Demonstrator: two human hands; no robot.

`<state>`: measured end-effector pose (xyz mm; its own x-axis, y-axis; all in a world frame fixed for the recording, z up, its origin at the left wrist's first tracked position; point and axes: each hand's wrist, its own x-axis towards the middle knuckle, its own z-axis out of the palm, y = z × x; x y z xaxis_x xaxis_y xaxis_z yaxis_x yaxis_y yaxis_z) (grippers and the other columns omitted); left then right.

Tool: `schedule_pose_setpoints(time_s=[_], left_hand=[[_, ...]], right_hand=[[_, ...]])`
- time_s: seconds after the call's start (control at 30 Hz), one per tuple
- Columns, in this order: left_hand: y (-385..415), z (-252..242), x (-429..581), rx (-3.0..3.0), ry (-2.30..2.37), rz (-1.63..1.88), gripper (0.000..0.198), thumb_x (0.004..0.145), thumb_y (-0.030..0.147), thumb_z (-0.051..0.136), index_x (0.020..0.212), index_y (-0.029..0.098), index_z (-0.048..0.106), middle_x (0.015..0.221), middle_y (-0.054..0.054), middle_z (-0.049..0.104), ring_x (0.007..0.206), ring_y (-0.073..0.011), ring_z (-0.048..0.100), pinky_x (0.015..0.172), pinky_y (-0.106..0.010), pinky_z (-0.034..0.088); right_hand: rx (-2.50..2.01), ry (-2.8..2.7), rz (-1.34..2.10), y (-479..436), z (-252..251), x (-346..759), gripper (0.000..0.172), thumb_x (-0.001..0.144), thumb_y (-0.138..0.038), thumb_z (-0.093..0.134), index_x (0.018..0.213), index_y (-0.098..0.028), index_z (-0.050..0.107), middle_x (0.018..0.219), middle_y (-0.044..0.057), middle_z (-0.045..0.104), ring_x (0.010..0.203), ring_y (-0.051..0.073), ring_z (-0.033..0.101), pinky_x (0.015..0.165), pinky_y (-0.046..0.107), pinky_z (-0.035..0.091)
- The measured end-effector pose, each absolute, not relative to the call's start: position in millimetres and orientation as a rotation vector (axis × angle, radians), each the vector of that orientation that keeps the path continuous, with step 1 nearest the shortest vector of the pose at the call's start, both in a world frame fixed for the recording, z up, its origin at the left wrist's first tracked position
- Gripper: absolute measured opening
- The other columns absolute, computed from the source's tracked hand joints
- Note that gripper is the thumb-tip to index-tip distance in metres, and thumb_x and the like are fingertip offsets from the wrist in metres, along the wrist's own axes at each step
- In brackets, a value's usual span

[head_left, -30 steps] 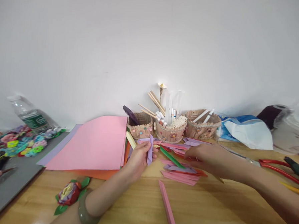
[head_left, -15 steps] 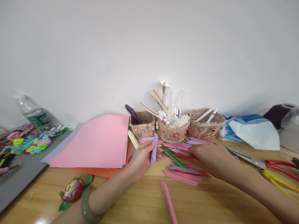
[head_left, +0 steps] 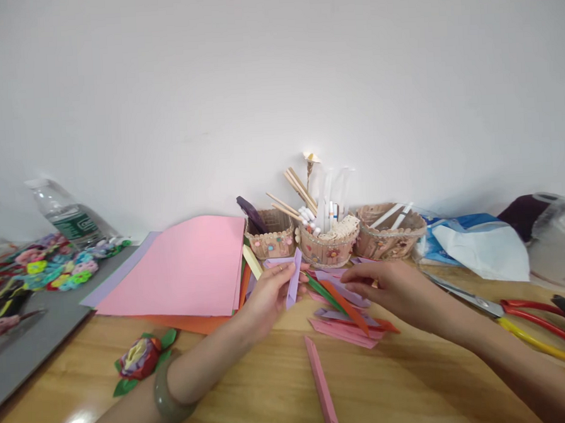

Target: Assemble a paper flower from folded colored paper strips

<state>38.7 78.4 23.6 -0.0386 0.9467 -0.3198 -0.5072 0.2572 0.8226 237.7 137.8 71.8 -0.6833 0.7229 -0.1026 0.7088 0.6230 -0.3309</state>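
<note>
My left hand (head_left: 267,295) is closed on a folded purple paper strip (head_left: 293,278), held upright above the wooden table (head_left: 254,390). My right hand (head_left: 391,286) pinches a folded purple strip (head_left: 342,288) lifted off a pile of folded pink, purple, orange and green paper strips (head_left: 348,325). An orange strip (head_left: 351,307) and a green strip (head_left: 325,293) lie just under its fingers. One pink strip (head_left: 322,387) lies alone nearer to me.
Pink paper sheets (head_left: 181,270) are stacked at the left. Three stick baskets (head_left: 329,247) with sticks and pens stand by the wall. Scissors and red pliers (head_left: 529,325) lie at the right, a paper flower (head_left: 139,359) and water bottle (head_left: 67,218) at the left.
My right hand has risen from the pile and moved left, lifting a purple strip. My left hand has kept its purple strip and shifted slightly.
</note>
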Motion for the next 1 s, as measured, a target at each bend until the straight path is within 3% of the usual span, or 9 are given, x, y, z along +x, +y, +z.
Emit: schedule_pose_setpoints(time_s=[0.17,0.33,0.43,0.6,0.67,0.77,0.83,1.0], left_hand=[[78.2,24.8,38.7,0.549,1.046,1.276,0.024,0.073,0.031,0.067,0.086,0.011,0.069,0.074,-0.005,0.063,0.064,-0.0102,0.057,0.062,-0.021,0.042],[77.0,25.8,40.1,0.561,1.065,1.275,0.025,0.07,0.033,0.07,0.087,0.015,0.07,0.083,-0.004,0.065,0.065,-0.0084,0.054,0.061,-0.019,0.039],[76.8,24.5,40.4,0.562,1.059,1.263,0.024,0.071,0.034,0.069,0.088,0.017,0.071,0.081,-0.003,0.065,0.063,-0.0079,0.053,0.059,-0.019,0.037],[75.6,24.8,40.8,0.656,1.055,1.255,0.03,0.07,0.037,0.069,0.092,0.018,0.07,0.087,-0.005,0.066,0.068,-0.0116,0.054,0.061,-0.022,0.037],[73.8,24.7,41.1,0.727,1.082,1.239,0.03,0.07,0.038,0.069,0.091,0.016,0.071,0.082,-0.005,0.066,0.067,-0.0118,0.053,0.061,-0.022,0.035],[69.2,25.6,43.8,0.827,1.192,1.205,0.028,0.069,0.037,0.069,0.088,0.016,0.072,0.075,-0.003,0.065,0.062,-0.0096,0.047,0.057,-0.021,0.03],[65.1,28.3,47.9,0.873,1.211,1.186,0.026,0.069,0.036,0.07,0.086,0.016,0.072,0.07,-0.002,0.064,0.058,-0.0084,0.043,0.054,-0.021,0.028],[57.4,38.1,61.4,0.875,1.025,1.114,0.028,0.064,0.04,0.071,0.076,0.014,0.071,0.066,-0.004,0.063,0.058,-0.0125,0.055,0.058,-0.024,0.041]], right_hand=[[-1.56,-2.887,0.057,153.4,76.2,266.3,0.025,0.081,-0.027,0.044,0.068,-0.02,0.064,0.07,0.007,0.068,0.064,0.024,0.061,0.049,0.028,0.031],[-1.542,-3.025,-0.006,155.9,68.6,275.3,0.014,0.067,-0.018,0.056,0.053,-0.019,0.06,0.06,0.007,0.065,0.057,0.024,0.061,0.047,0.026,0.025],[-1.528,-3.038,-0.017,155.7,63.0,271.6,0.017,0.062,-0.007,0.051,0.05,-0.017,0.057,0.057,0.008,0.063,0.056,0.023,0.061,0.046,0.026,0.024],[-1.59,-2.968,0.015,162.9,72.7,280.9,0.02,0.068,-0.017,0.05,0.05,-0.02,0.057,0.059,0.007,0.064,0.051,0.02,0.057,0.043,0.026,0.024],[-1.608,-2.894,0.103,161.0,81.5,281.1,0.021,0.074,-0.028,0.049,0.057,-0.022,0.061,0.058,0.004,0.064,0.05,0.019,0.055,0.043,0.026,0.028],[-1.373,-2.619,0.777,145.5,89.9,265.1,0.027,0.077,-0.041,0.051,0.063,-0.021,0.062,0.056,0.0,0.06,0.053,0.014,0.053,0.048,0.024,0.036],[-1.247,-2.503,1.111,130.0,89.4,247.3,0.027,0.078,-0.041,0.05,0.068,-0.019,0.063,0.057,-0.001,0.058,0.052,0.012,0.051,0.048,0.022,0.036],[-1.258,-2.449,1.073,104.7,78.4,216.8,0.026,0.077,-0.035,0.05,0.06,-0.017,0.06,0.052,-0.002,0.053,0.048,0.01,0.043,0.045,0.021,0.03]])
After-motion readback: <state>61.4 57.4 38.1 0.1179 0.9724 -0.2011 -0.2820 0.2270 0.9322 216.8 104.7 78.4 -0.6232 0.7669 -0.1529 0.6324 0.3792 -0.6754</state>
